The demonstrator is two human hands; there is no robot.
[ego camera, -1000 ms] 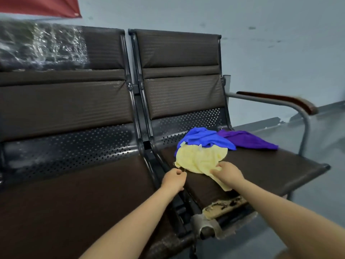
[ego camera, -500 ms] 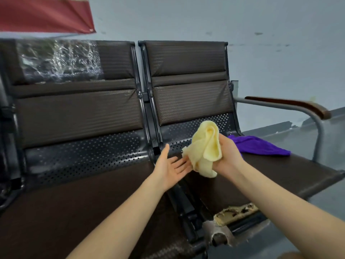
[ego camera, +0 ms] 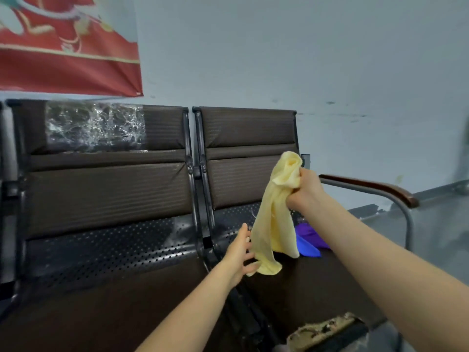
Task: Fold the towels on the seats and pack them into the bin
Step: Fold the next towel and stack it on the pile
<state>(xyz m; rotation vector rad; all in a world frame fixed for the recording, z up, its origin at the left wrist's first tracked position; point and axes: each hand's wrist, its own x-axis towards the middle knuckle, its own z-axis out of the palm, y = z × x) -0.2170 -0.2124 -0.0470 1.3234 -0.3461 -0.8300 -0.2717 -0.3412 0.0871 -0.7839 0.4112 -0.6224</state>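
Yellow towel: soft, thin cloth, bunched at the top and hanging in a long limp fold. I am gripping its top in my right hand, fingers curled tight around the wad, raised in front of the right seat's backrest. Its lower end is dangling just above the right seat, brushing my left hand, which is reaching with fingers spread and straight.

Blue towel and purple towel: crumpled, lying together at the back of that seat, partly hidden.

Seats: dark brown ribbed padding, perforated black metal, front edge torn. Armrest is closing the right side; left seat is lying bare. Plastic wrap is clinging to its backrest.

Red banner: no readable writing.
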